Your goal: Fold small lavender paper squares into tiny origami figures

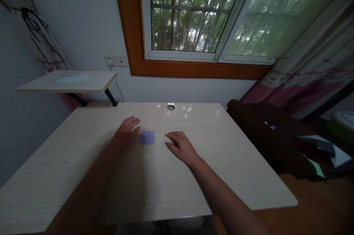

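A small purple square of paper lies flat on the pale wooden desk, between my two hands. Just left of it is my left hand, fingers apart and pointing right, with its fingertips close to the paper's left edge; whether they touch it I cannot tell. To the right, with a gap to the paper, my right hand rests low over the desk. Its thumb and fingers curve apart, and nothing shows between them.
A raised shelf on black posts stands at the desk's back left, a sheet of paper on it. A round cable hole sits near the back edge. Right of the desk is dark furniture holding papers. Behind are a window and wall sockets.
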### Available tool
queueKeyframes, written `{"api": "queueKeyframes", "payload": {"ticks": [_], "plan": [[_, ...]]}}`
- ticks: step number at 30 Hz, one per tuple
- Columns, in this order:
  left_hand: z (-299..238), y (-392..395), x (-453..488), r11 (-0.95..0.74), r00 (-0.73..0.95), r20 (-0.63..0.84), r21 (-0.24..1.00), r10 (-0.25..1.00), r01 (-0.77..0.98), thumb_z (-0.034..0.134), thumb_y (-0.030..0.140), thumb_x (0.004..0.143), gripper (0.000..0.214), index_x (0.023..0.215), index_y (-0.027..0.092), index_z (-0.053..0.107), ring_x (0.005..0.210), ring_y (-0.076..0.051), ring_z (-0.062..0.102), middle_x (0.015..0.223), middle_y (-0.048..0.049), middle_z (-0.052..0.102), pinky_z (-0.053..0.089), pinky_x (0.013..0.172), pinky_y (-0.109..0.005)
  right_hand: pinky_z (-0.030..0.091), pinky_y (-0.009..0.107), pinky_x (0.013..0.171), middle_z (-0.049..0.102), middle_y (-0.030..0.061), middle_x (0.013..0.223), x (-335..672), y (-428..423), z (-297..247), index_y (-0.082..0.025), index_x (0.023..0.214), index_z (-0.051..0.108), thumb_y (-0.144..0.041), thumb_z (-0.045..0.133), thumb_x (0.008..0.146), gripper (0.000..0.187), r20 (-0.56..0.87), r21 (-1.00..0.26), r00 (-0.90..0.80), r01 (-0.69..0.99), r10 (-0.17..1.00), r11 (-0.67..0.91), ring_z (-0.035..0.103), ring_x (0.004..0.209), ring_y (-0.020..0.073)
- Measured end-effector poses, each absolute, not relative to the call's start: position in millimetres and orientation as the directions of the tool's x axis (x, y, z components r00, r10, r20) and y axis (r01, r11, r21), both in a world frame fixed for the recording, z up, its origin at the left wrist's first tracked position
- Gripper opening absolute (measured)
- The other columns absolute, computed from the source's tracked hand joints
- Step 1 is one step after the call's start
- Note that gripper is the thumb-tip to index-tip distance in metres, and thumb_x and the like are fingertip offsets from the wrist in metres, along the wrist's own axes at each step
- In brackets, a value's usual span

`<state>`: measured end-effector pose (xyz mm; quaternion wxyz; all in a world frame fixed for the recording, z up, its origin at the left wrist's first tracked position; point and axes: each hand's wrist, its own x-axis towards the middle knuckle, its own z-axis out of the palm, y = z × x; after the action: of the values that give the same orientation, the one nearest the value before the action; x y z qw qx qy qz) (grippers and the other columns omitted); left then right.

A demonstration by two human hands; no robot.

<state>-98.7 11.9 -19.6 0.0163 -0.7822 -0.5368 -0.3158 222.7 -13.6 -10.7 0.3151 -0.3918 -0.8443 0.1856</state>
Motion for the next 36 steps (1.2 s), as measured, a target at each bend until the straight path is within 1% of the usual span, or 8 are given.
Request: {"api": "queueKeyframes", "payload": {"ticks": [3,6,8,11,15,21,29,36], "plan": [[-25,17,-104,-0.376,0.144,0.535,0.355,0.832,0.856,0.05,0.027,0.093,0.027,0.112,0.022,0.069,0.115,-0.025,0.059,0.114,-0.0078,0.07,0.044,0.104,-0.047,0.042,0.04,0.097,0.065,0.0068,0.117,215,-3,-13,-0.027,0.125,0.063,-0.043,0.067,0.087,0.042,0.328,-0.567,-0.481,0.589,0.813,0.576,0.056,0.108,0.0238],[-29,15,-101,-0.402,0.186,0.517,0.344,0.836,0.848,0.053,0.024,0.091,0.025,0.109,0.022,0.07,0.113,-0.024,0.059,0.113,-0.0075,0.07,0.044,0.103,-0.046,0.042,0.04,0.094,0.062,0.0075,0.12,199,6,-12,-0.028,0.131,0.059,-0.054,0.07,0.081,0.057,0.251,-0.558,-0.511,0.617,0.822,0.554,0.055,0.108,0.0249],[-29,13,-99,-0.411,0.222,0.478,0.338,0.85,0.847,0.055,0.026,0.09,0.025,0.108,0.021,0.07,0.11,-0.024,0.058,0.111,-0.0076,0.07,0.044,0.102,-0.046,0.041,0.04,0.093,0.06,0.0078,0.121,185,10,-11,-0.029,0.132,0.057,-0.06,0.071,0.077,0.064,0.23,-0.529,-0.532,0.634,0.815,0.564,0.053,0.108,0.0257],[-27,10,-98,-0.393,0.229,0.426,0.348,0.875,0.851,0.059,0.033,0.089,0.025,0.107,0.022,0.071,0.108,-0.026,0.057,0.109,-0.0078,0.068,0.044,0.1,-0.047,0.041,0.041,0.09,0.058,0.0085,0.119,166,12,-9,-0.029,0.13,0.058,-0.064,0.073,0.073,0.068,0.223,-0.478,-0.514,0.683,0.828,0.552,0.052,0.107,0.0267],[-23,8,-100,-0.418,0.268,0.393,0.371,0.88,0.829,0.065,0.036,0.086,0.026,0.108,0.024,0.071,0.111,-0.026,0.054,0.114,-0.0067,0.064,0.044,0.1,-0.045,0.04,0.041,0.089,0.055,0.0081,0.118,154,13,-12,-0.03,0.126,0.06,-0.066,0.073,0.071,0.067,0.224,-0.469,-0.475,0.713,0.851,0.522,0.05,0.107,0.0271],[-20,8,-98,-0.475,0.354,0.347,0.374,0.868,0.797,0.067,0.039,0.084,0.029,0.109,0.024,0.07,0.111,-0.025,0.054,0.117,-0.0066,0.063,0.043,0.1,-0.044,0.04,0.039,0.09,0.055,0.0059,0.119,159,16,-15,-0.032,0.121,0.062,-0.055,0.081,0.067,0.062,0.215,-0.499,-0.486,0.691,0.847,0.523,0.05,0.108,0.0258],[-14,6,-95,-0.502,0.388,0.335,0.4,0.859,0.767,0.072,0.044,0.08,0.033,0.106,0.024,0.07,0.109,-0.026,0.056,0.113,-0.0077,0.064,0.043,0.1,-0.044,0.041,0.041,0.093,0.056,0.0064,0.122,160,17,-15,-0.031,0.125,0.061,-0.053,0.082,0.068,0.065,0.218,-0.511,-0.494,0.678,0.842,0.529,0.051,0.11,0.026],[-12,7,-93,-0.501,0.398,0.317,0.401,0.861,0.767,0.071,0.042,0.082,0.03,0.105,0.023,0.07,0.107,-0.024,0.056,0.112,-0.0068,0.065,0.041,0.101,-0.044,0.04,0.043,0.095,0.057,0.0089,0.123,160,14,-13,-0.03,0.131,0.057,-0.06,0.073,0.075,0.066,0.245,-0.48,-0.51,0.675,0.824,0.561,0.05,0.111,0.0276]]}}
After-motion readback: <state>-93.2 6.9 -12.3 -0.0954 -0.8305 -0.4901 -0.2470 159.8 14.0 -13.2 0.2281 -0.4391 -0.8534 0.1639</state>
